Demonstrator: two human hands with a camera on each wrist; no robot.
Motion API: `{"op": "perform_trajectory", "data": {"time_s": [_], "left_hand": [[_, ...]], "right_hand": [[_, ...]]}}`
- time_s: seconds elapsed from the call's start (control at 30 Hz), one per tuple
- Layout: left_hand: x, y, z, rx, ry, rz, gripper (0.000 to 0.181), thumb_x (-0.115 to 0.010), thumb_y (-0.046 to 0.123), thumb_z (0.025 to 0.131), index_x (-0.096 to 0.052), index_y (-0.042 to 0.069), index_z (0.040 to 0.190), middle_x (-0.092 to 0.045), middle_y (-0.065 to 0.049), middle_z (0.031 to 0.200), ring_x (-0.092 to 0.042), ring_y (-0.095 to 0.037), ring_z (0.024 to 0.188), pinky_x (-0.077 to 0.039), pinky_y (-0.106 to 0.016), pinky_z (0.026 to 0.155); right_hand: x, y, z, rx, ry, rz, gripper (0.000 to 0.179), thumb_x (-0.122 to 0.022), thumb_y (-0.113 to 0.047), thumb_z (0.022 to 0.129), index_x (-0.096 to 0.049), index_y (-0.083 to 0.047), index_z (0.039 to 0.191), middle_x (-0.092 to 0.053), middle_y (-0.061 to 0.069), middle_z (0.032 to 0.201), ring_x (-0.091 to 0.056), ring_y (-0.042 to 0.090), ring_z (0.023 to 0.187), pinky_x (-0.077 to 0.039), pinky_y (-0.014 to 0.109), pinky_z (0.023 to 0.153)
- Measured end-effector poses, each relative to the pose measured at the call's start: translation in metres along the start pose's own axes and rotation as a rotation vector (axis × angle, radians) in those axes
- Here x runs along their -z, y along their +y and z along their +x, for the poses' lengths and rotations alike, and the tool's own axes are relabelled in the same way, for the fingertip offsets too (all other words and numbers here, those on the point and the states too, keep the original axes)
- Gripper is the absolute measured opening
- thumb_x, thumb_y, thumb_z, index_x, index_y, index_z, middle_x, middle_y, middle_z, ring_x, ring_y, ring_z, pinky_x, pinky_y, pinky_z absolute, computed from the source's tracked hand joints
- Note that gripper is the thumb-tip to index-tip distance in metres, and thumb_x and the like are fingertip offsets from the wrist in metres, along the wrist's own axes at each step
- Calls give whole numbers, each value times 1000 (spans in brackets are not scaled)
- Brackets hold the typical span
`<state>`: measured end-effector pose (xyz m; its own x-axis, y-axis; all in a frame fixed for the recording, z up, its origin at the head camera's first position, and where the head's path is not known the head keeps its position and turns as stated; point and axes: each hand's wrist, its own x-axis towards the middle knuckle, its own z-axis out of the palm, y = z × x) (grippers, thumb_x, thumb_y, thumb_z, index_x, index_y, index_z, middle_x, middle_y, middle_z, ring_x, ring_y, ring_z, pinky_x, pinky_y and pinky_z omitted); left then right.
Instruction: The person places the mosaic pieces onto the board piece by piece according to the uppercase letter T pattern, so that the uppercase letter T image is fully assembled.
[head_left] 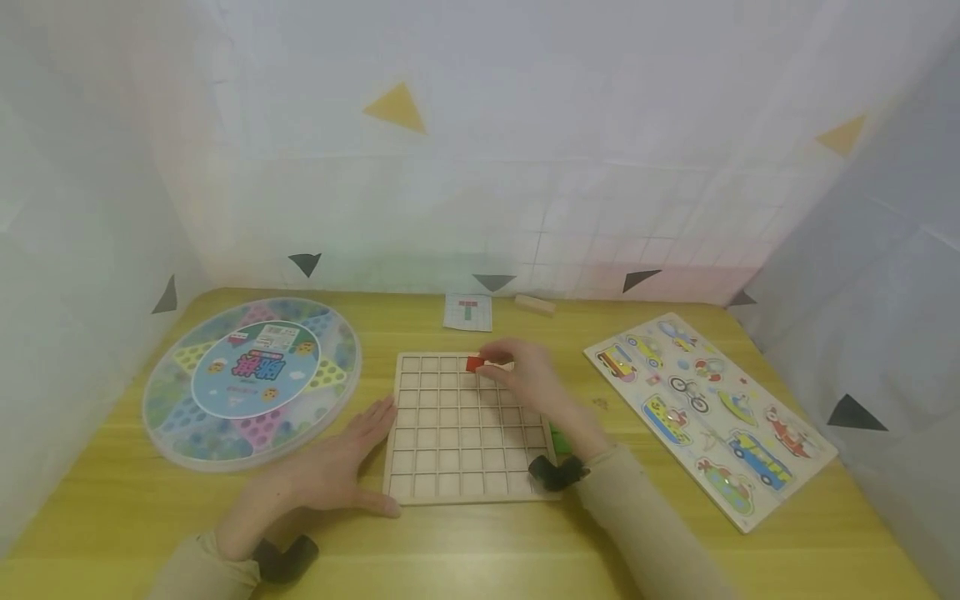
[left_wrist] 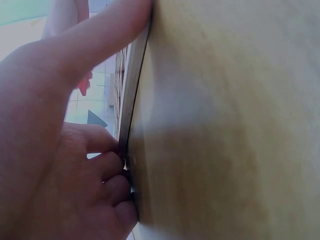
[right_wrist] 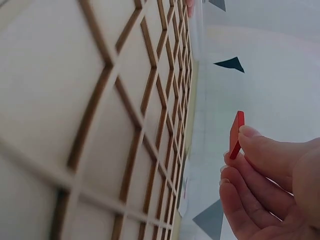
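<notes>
Round box (head_left: 255, 375) and puzzle board (head_left: 712, 425) flank the gridded board (head_left: 448, 437).

The person's bare left grip (left_wrist: 45, 135) fills the left side, thumb touching the pale wooden board (left_wrist: 131, 85), seen edge-on upon the yellow-brown wood-grained desk (left_wrist: 215, 125). Past the thumb (which partly blocks it) shows a small red angular piece (left_wrist: 83, 86), near a dark triangle (left_wrist: 96, 120).

You've got a solid red tile (head_left: 474, 364), a pale board (head_left: 425, 461) with a square grid, a white card (head_left: 467, 312) with a red-and-green T. Sleeves (head_left: 648, 518): beige. Table (head_left: 465, 550): yellow wood grain. Round box (head_left: 240, 371): blue centre, multicolour star.
</notes>
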<state>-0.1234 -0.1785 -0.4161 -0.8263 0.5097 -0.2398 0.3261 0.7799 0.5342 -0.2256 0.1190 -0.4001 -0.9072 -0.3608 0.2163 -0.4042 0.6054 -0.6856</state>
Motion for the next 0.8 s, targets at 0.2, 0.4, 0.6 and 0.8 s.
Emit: {"op": "perform_trajectory", "data": {"time_s": [0.2,0.4,0.6,0.8], "left_hand": [[-1,-1,1,12,4,12,130,-75,73,68,-8,11,161,4,-9,168,-4,-37,154,-14,-56,123],[0,1,1,6,3,4,129,-75,72,69,-9,9,161,4,-9,168,-3,-37,154,-14,-56,123],[1,1,0,10,3,3,129,-75,72,70,-10,9,161,3,-9,169,-3,-36,154,-14,-56,123],[-1,1,0,22,2,21,129,-75,74,68,-11,11,161,3,-6,169,-4,-34,154,-15,-54,124]], "right_hand": [[-11,-6,6,15,16,25,27,-78,-14,87,-73,-2,111,-75,10,110,-70,26,100,-58,42,90],[-18,-12,9,-5,4,24,27,-78,-14,87,-74,-3,112,-75,9,111,-70,25,101,-58,41,91],[-24,-17,14,-25,-24,33,31,-77,-18,88,-73,-4,115,-74,7,112,-70,23,102,-57,40,92],[-29,-19,15,-85,-64,52,30,-76,-20,90,-72,-7,118,-74,3,113,-68,20,104,-57,38,93]]}}
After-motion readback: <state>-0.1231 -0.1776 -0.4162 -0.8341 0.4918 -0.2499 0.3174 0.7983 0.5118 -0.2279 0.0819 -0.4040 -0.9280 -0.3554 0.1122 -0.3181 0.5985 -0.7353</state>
